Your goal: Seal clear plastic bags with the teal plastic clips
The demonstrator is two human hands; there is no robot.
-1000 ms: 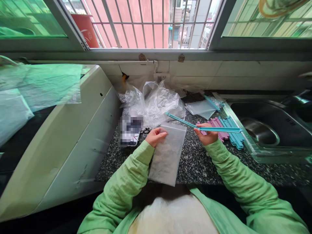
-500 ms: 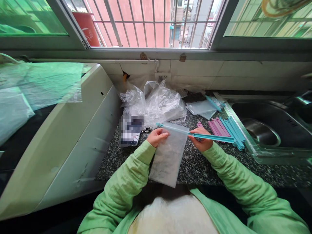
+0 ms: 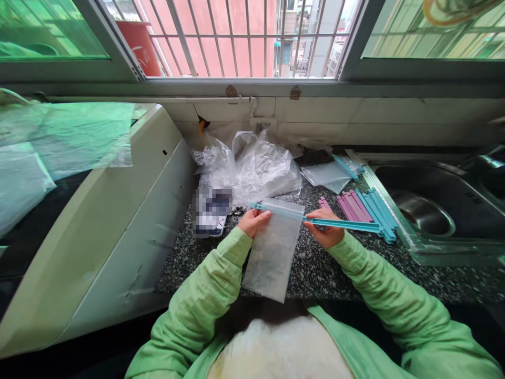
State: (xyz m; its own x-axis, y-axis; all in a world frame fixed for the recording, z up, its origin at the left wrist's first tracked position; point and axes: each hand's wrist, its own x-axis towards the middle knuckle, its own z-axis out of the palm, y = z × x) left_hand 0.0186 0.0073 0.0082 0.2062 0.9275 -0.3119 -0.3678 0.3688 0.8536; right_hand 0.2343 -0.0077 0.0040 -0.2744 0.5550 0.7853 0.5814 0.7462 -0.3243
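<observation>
A translucent plastic bag (image 3: 272,252) hangs at a slant over the front of the counter. My left hand (image 3: 254,222) is closed on the bag's upper left edge, thumb on top. Across the bag's top runs one arm of a blue bag-sealing clip, whose end (image 3: 256,206) pokes out above my left fingers. The clip's other arm (image 3: 347,225) sticks out to the right, apart from the bag. My right hand (image 3: 324,227) pinches the clip near the bag's right edge; some of its fingers are hidden behind the clip.
Behind my hands lies crumpled clear plastic (image 3: 264,171). A blurred-out phone (image 3: 211,213) is at left. Several pink clips (image 3: 353,206) and blue clips (image 3: 379,210) lie by the sink (image 3: 418,252). Another clipped bag (image 3: 329,175) rests behind them. A white appliance (image 3: 130,221) borders the left.
The bag and clip have shifted very slightly left in my hands. Both hands keep their grip, and the clip's free arm still points right.
</observation>
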